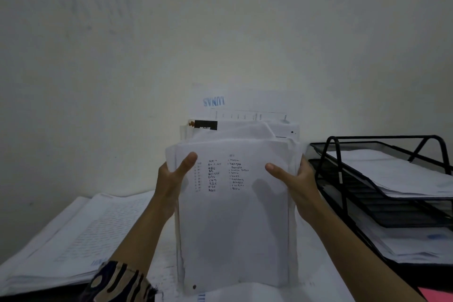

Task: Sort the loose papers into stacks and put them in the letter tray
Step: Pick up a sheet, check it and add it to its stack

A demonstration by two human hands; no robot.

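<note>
Papers, a thick white bundle with handwriting on the front sheet (232, 216), stand upright between two hands, bottom edge down on more sheets on the table. The left hand (171, 179) grips the left side, thumb on the front, other fingers hidden behind. The right hand (296, 184) grips the right side the same way. A black wire mesh letter tray (343, 154) sits just to the right, with white sheets on its shelves. A flat pile of printed white pages (73, 240) lies on the left.

wall (147, 32): pale, bare | pink item (432, 295): bottom right corner, partly visible
</note>
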